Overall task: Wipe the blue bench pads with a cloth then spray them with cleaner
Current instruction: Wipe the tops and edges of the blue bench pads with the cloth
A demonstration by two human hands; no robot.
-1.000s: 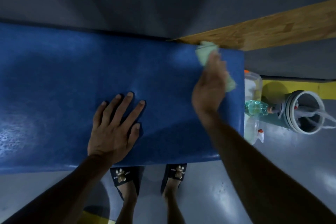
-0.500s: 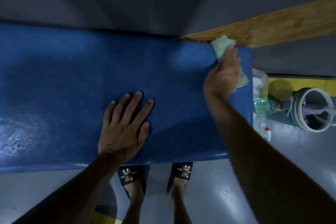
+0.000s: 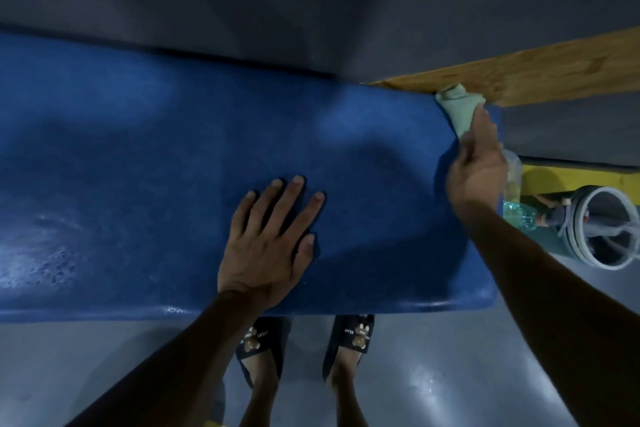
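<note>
A long blue bench pad [image 3: 138, 156] runs across the view below me. My left hand [image 3: 273, 243] lies flat on it near the front edge, fingers spread, holding nothing. My right hand [image 3: 479, 166] grips a pale green cloth [image 3: 459, 106] and presses it against the pad's far right corner, where the pad meets a wooden board [image 3: 540, 69]. A wet, glossy patch shows on the pad at the left. A clear bottle [image 3: 512, 170] stands just past the pad's right end, mostly hidden by my right hand.
On the floor to the right lie a green plastic bottle [image 3: 519, 215] and a grey round container [image 3: 602, 225] with tubing, by a yellow strip [image 3: 571, 177]. My feet in dark slippers [image 3: 353, 336] stand on the grey floor under the pad's front edge. A dark wall lies behind.
My right hand has slid the cloth farther right and toward the far corner of the pad. The left hand stays flat on the pad.
</note>
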